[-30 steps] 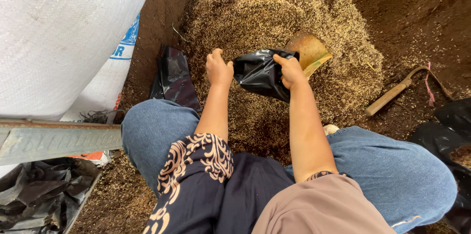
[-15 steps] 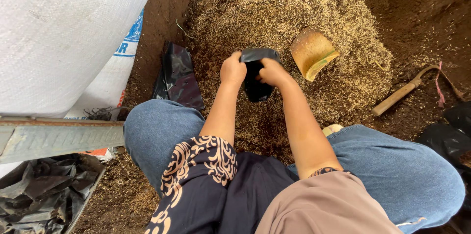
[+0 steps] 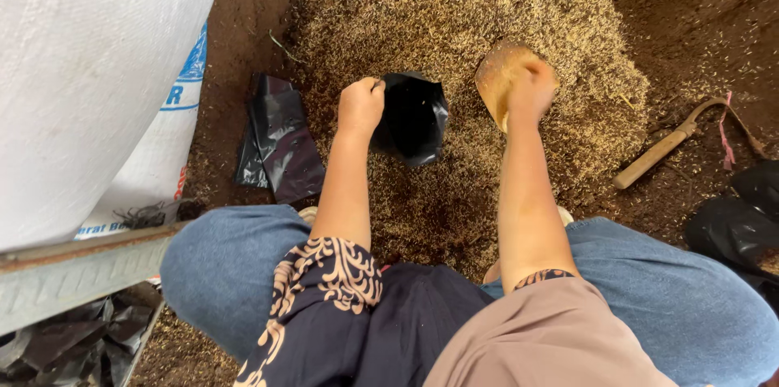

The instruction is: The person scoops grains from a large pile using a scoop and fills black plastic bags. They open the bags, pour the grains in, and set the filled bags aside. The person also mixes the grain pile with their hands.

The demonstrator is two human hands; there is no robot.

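Landmark: husk pile, broad, pale and heaped over dark soil. Left of the pile, a big white woven sack; between sack and pile, flat black plastic bags lying unused. Right of the pile, a wooden-handled tool on the soil.

On the pile's near slope, a small black plastic bag, mouth held open, long axis running from the mouth down toward the knees, opening facing up and toward the pile's right half. Pinched at its rim by the left hand, fingers closed on the plastic. Just right of the bag, a tan scoop lying on the husks, gripped by the right hand, closed over its near end.

Judging by this: bag opened and apparently unfilled, scoop grasped, filling not yet begun.
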